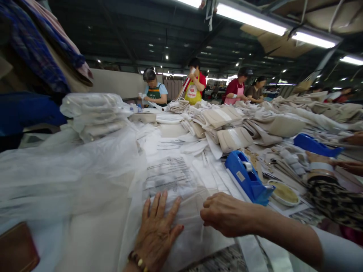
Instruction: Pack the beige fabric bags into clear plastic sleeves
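Head view: the left hand (157, 230) lies flat at 6 o'clock, fingers spread wide, pressing down on a clear bag (181, 215) with a folded white item inside. The bag sits on the table straight in front of the person, its printed panel (170, 175) toward 12 o'clock. The right hand (227, 214) comes in from 4 o'clock with fingers curled narrow, the tips pinched at the bag's right side; what they grip, film or a bit of tape, cannot be made out. A blue dispenser (246, 177) stands just beside that hand at 2 o'clock, a round dish (283, 192) near it. More loose plastic (70, 177) billows at 9 o'clock, wrapped stacks (93, 113) at 10 o'clock.

Judged from this, the step is closing or flattening the bag. To do it well, the flat palm should push air toward the open side and hold the film taut, while the pinching fingers draw the edge square before pressing it down, so no crease is trapped. Folded beige cloth (232, 138) piles at 1 o'clock; other people (193, 85) work at the far end.
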Demonstrator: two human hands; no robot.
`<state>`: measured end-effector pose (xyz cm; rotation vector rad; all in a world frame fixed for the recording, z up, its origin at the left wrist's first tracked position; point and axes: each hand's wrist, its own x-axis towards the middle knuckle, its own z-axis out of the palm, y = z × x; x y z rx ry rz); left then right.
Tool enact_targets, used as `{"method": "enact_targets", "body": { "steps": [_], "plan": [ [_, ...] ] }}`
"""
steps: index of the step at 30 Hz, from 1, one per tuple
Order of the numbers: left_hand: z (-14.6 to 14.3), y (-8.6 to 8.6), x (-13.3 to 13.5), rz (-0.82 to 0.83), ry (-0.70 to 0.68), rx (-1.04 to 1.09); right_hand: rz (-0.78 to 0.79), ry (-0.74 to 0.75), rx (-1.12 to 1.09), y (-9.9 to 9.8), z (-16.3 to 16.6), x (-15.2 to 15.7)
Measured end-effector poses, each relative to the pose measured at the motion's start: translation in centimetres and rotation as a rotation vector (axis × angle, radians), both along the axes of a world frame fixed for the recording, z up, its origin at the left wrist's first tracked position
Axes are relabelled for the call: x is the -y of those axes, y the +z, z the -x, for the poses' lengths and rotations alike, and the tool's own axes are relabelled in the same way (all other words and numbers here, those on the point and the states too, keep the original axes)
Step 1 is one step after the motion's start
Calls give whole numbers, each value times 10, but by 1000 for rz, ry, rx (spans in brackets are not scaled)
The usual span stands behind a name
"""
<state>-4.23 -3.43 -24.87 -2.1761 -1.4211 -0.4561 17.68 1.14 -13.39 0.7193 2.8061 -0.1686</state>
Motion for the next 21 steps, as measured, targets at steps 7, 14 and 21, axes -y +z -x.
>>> {"method": "enact_targets", "body": {
  "steps": [7, 14, 21],
  "plan": [
    [-2, -2, 0, 31, 1, 13, -76, -256, 84, -21, 34, -29],
    [-2, 1, 0, 23, 26, 21, -261, -580, -24, -21, -4, -38],
    [-7, -1, 1, 75, 30, 85, -766, 35, -503, -104, -5, 47]
  ]
}}
